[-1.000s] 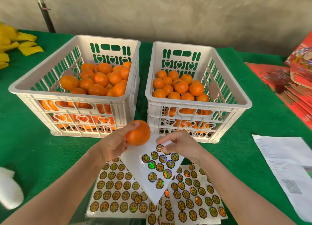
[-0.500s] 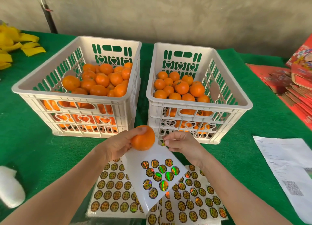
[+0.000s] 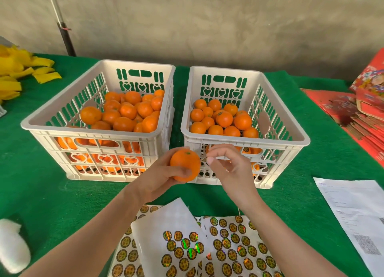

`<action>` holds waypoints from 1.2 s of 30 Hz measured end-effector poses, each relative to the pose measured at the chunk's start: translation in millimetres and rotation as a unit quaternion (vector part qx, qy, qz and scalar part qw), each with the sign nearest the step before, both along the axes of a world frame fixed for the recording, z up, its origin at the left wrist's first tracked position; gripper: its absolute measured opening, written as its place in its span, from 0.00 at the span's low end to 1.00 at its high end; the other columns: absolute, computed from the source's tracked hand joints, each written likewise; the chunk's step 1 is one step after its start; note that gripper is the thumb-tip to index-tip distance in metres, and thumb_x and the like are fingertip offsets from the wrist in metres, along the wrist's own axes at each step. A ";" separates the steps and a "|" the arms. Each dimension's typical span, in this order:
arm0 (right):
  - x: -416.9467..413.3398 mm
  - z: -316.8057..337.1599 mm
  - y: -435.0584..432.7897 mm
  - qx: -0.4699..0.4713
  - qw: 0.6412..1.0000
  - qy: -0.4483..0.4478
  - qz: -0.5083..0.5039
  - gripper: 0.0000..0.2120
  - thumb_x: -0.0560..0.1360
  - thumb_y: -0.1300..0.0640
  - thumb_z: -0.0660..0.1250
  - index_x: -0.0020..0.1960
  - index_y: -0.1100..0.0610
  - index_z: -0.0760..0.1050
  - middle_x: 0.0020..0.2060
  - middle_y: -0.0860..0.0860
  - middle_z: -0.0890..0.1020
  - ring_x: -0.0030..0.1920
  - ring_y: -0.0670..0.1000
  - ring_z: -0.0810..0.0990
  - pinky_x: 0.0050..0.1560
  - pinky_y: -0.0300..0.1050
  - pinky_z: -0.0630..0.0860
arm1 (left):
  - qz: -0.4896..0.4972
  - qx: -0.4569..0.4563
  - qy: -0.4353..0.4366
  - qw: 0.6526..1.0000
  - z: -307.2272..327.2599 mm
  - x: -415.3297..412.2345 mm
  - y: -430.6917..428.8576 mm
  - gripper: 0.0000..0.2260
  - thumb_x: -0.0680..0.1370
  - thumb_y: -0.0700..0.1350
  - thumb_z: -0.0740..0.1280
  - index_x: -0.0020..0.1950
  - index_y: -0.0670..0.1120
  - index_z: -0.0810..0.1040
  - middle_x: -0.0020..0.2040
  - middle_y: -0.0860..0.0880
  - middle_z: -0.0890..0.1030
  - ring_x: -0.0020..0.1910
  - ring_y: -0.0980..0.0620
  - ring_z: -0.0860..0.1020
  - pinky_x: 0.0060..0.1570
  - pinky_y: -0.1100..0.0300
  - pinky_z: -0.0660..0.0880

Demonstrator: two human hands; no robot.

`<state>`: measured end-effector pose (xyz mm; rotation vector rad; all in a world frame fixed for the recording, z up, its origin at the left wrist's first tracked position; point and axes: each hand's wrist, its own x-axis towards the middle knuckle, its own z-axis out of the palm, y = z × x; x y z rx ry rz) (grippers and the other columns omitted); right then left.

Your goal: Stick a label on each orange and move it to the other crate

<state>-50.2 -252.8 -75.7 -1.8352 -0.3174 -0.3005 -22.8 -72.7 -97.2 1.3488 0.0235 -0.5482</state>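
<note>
My left hand (image 3: 154, 178) grips an orange (image 3: 184, 164) in front of the two white crates. My right hand (image 3: 227, 165) is beside it, thumb and forefinger pinching a small label (image 3: 204, 158) right at the orange's side. The left crate (image 3: 91, 129) is heaped with oranges. Several oranges, some with labels, lie in the right crate (image 3: 245, 138). Sticker sheets (image 3: 232, 241) with round holographic labels lie on the green cloth below my arms, one curled sheet (image 3: 170, 235) on top.
Printed white papers (image 3: 357, 212) lie at the right. Red cartons (image 3: 361, 114) are stacked far right, yellow pieces (image 3: 18, 73) far left, and a white object (image 3: 11, 249) near the left edge. A dark pole (image 3: 64, 33) stands behind.
My right hand peeled a label off the curled sheet, which dropped back onto the table, and rose to the orange. My left hand lifted the orange slightly.
</note>
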 end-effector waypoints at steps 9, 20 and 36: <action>1.5 25.8 8.7 -0.117 0.991 0.041 0.052 0.10 0.75 0.62 0.68 0.39 0.48 0.76 0.53 0.43 0.75 0.58 0.42 0.73 0.59 0.45 0.72 | 0.097 -0.137 0.080 0.983 14.9 1.7 -7.8 0.32 0.66 0.56 0.69 0.69 0.51 0.67 0.65 0.42 0.72 0.59 0.42 0.74 0.50 0.53 0.76; 3.0 28.3 21.3 -0.250 0.966 -0.061 0.012 0.05 0.76 0.61 0.66 0.44 0.53 0.71 0.52 0.47 0.72 0.58 0.46 0.71 0.54 0.35 0.65 | 0.082 -0.157 0.047 0.983 26.3 -1.4 -14.4 0.23 0.69 0.54 0.68 0.63 0.49 0.73 0.55 0.44 0.79 0.52 0.46 0.79 0.54 0.51 0.77; 9.4 7.9 17.7 -0.182 0.980 0.013 0.077 0.35 0.66 0.40 0.73 0.66 0.33 0.57 0.62 0.34 0.66 0.62 0.33 0.65 0.60 0.32 0.67 | 0.059 -0.148 0.022 0.987 24.6 1.9 -10.2 0.27 0.65 0.59 0.70 0.60 0.48 0.75 0.49 0.43 0.84 0.43 0.47 0.84 0.35 0.57 0.79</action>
